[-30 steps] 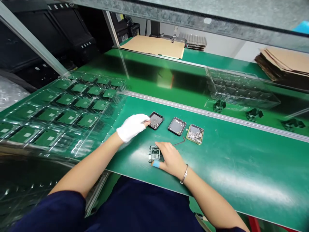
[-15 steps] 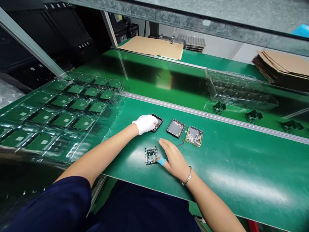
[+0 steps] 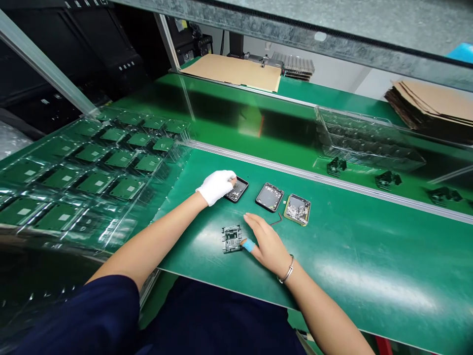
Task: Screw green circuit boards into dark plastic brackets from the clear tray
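Observation:
My left hand [image 3: 217, 186], in a white glove with bare fingertips, is at the left side of a shallow black tray [image 3: 242, 183]. Its fingers are pinched together; whatever they hold is too small or hidden. Small silvery bits lie inside that tray. My right hand [image 3: 268, 244] rests on the green table with its fingers stretched out and blue tape round the thumb. The thumb tip is at the right edge of a small slotted part [image 3: 232, 239] with metal and dark green pieces. Beyond this hand lie a second black tray [image 3: 270, 196] and a yellowish-rimmed tray [image 3: 297, 209], both with small silvery bits.
Clear blister trays with green circuit boards [image 3: 94, 184] cover the left side. A metal rail [image 3: 258, 162] runs across the table. Behind it are a clear plastic tray [image 3: 369, 135] and several dark parts [image 3: 388, 179]. Cardboard sheets [image 3: 432, 106] are stacked at the back right. A metal shelf [image 3: 295, 29] hangs overhead.
My left hand has drawn back a little to the left, uncovering more of the black tray and its small bits. My right hand has stayed beside the slotted part.

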The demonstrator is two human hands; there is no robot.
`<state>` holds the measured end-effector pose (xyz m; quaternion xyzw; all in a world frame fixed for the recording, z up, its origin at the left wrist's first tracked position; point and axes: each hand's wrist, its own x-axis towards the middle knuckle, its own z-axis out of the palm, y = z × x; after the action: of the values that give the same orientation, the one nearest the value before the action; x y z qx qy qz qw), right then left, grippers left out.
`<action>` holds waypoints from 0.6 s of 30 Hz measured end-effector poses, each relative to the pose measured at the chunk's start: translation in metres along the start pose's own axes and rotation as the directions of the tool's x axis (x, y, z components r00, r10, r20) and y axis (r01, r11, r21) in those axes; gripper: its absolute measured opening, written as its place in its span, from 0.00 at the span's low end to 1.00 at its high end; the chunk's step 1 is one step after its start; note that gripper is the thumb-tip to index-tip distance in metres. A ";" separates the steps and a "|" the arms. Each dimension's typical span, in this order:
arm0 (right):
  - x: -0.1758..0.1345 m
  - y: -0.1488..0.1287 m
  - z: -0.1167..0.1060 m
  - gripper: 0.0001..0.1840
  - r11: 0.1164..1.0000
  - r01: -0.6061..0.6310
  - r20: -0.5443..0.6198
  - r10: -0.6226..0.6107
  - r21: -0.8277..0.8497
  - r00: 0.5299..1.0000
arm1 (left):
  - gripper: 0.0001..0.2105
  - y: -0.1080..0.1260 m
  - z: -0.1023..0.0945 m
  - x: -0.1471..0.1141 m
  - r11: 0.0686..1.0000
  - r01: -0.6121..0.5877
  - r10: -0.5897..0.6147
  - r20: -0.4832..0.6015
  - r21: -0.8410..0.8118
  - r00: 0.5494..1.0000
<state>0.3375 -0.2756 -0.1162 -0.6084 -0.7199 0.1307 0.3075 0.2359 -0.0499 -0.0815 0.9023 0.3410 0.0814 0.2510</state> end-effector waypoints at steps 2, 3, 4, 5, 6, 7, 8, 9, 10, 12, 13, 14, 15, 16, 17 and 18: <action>0.001 0.000 -0.002 0.28 1.000 -0.005 -0.036 0.006 0.010 0.999 | 0.13 0.007 -0.008 -0.016 0.994 -0.008 0.006 -0.022 -0.109 1.000; 0.001 -0.001 -0.004 0.27 1.000 -0.012 -0.070 0.014 0.028 0.997 | 0.13 0.012 -0.011 -0.027 0.978 -0.005 0.003 -0.011 -0.208 1.000; 0.002 -0.003 -0.007 0.24 0.998 -0.020 -0.116 0.026 0.057 0.993 | 0.14 0.018 -0.012 -0.040 0.950 0.001 0.003 0.014 -0.312 1.000; 0.002 -0.006 -0.010 0.22 0.995 -0.024 -0.167 0.039 0.094 0.985 | 0.13 0.024 -0.013 -0.054 0.880 0.025 0.003 0.058 -0.474 0.998; 0.003 -0.011 -0.012 0.19 0.991 -0.020 -0.218 0.049 0.134 0.975 | 0.13 0.031 -0.013 -0.068 0.819 0.045 0.021 0.109 -0.572 0.994; 0.004 -0.017 -0.015 0.17 0.986 -0.005 -0.261 0.049 0.166 0.964 | 0.14 0.038 -0.012 -0.082 0.754 0.069 0.052 0.165 -0.653 0.985; 0.004 -0.023 -0.017 0.16 0.982 0.029 -0.289 0.026 0.184 0.957 | 0.15 0.043 -0.010 -0.095 0.694 0.098 0.093 0.224 -0.713 0.970; 0.004 -0.029 -0.019 0.14 0.980 0.081 -0.299 -0.022 0.184 0.954 | 0.16 0.048 -0.007 -0.108 0.665 0.116 0.137 0.273 -0.737 0.952; 0.004 -0.035 -0.019 0.14 0.976 0.142 -0.293 -0.088 0.167 0.952 | 0.17 0.052 -0.005 -0.118 0.632 0.134 0.180 0.313 -0.763 0.932; 0.003 -0.043 -0.018 0.13 0.962 0.253 -0.252 -0.221 0.105 0.942 | 0.18 0.054 0.001 -0.136 0.599 0.160 0.224 0.356 -0.785 0.907; 0.001 -0.046 -0.017 0.13 0.954 0.290 -0.228 -0.268 0.069 0.936 | 0.18 0.053 0.004 -0.143 0.590 0.170 0.227 0.364 -0.789 0.903; 0.000 -0.047 -0.015 0.13 0.949 0.312 -0.204 -0.299 0.035 0.932 | 0.18 0.051 0.008 -0.149 0.577 0.187 0.224 0.375 -0.795 0.899; -0.001 -0.048 -0.014 0.13 0.947 0.321 -0.179 -0.314 0.008 0.932 | 0.18 0.049 0.011 -0.155 0.563 0.211 0.214 0.387 -0.799 0.897; -0.003 -0.048 -0.013 0.13 0.945 0.327 -0.150 -0.325 -0.008 0.934 | 0.17 0.046 0.014 -0.159 0.547 0.237 0.198 0.400 -0.803 0.895; -0.003 -0.048 -0.012 0.13 0.942 0.334 -0.116 -0.333 -0.012 0.936 | 0.17 0.044 0.017 -0.163 0.528 0.260 0.186 0.410 -0.808 0.893; -0.004 -0.048 -0.011 0.12 0.940 0.340 -0.085 -0.339 -0.006 0.937 | 0.18 0.042 0.019 -0.166 0.507 0.279 0.178 0.416 -0.815 0.892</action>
<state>0.3061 -0.2922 -0.0816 -0.4788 -0.7998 0.0529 0.3581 0.1404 -0.1935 -0.0726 0.6392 0.2145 0.0215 0.7382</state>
